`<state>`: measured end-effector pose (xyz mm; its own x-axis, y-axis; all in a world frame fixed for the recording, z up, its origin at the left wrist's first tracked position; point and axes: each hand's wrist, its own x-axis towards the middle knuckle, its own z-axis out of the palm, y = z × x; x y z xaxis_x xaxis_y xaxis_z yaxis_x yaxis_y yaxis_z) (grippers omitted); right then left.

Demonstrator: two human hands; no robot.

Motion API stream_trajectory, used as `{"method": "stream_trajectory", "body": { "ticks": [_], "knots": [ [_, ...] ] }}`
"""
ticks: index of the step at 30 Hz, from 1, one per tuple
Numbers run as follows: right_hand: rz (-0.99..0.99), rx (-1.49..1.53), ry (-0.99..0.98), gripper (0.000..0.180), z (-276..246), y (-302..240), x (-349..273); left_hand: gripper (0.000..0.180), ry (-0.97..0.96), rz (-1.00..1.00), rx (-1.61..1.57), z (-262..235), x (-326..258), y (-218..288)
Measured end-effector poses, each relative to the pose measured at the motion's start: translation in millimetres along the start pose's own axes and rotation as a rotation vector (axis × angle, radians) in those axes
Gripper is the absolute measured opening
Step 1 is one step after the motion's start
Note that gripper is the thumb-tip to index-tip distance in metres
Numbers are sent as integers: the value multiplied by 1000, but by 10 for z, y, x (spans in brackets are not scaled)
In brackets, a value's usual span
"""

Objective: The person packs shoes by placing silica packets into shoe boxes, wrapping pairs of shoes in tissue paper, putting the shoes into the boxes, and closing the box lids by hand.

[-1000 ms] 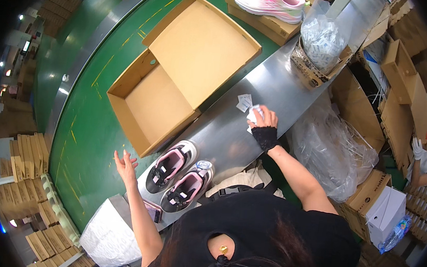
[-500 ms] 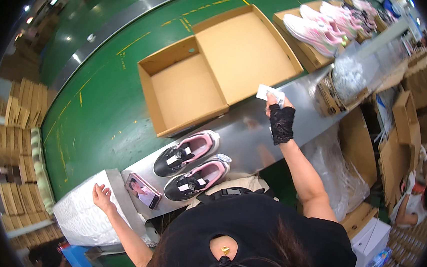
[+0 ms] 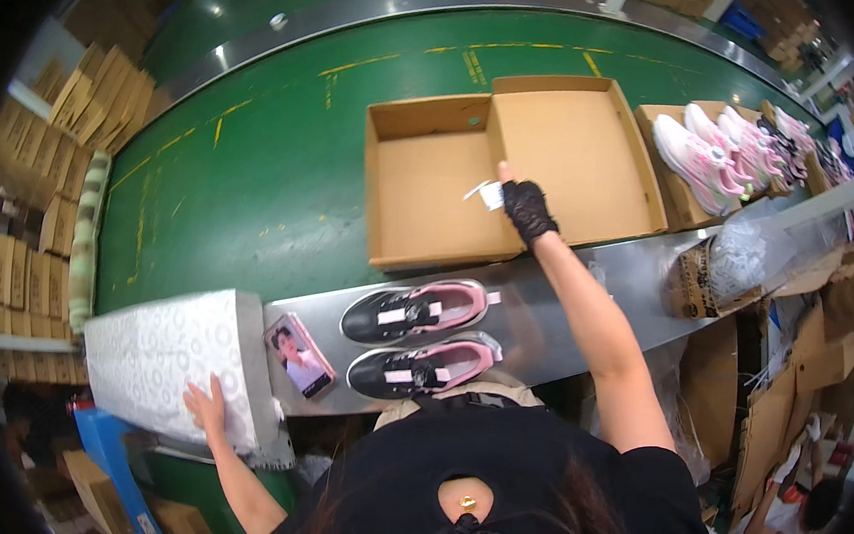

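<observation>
Tag (image 3: 483, 192) pinched in right hand (image 3: 524, 206) over open box (image 3: 432, 197); left hand (image 3: 207, 410) flat, open, on paper stack (image 3: 164, 357).

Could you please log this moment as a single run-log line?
left hand: resting on white patterned paper stack | right hand: grip on small white paper slip over open brown cardboard shoebox | black-and-pink sneaker pair: on metal ledge

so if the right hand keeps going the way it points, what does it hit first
Probably the floor of the open box. The right hand, holding a small white tag, reaches out over the box's hinge, pointing up the picture. Its height above the cardboard is unclear.
</observation>
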<state>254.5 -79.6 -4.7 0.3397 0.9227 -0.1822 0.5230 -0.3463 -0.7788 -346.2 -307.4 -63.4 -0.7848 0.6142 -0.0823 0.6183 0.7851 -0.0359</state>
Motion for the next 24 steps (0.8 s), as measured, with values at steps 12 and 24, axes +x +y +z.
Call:
{"method": "stream_trajectory", "body": {
  "ticks": [12, 24],
  "knots": [
    [-443, -455, 166, 31, -160, 1198, -1222, 48, 355, 173, -88, -136, 318, 797],
    [-673, -608, 61, 50, -473, 920, -1465, 37, 391, 503, -1079, -1978, -631, 2050]
  ]
}}
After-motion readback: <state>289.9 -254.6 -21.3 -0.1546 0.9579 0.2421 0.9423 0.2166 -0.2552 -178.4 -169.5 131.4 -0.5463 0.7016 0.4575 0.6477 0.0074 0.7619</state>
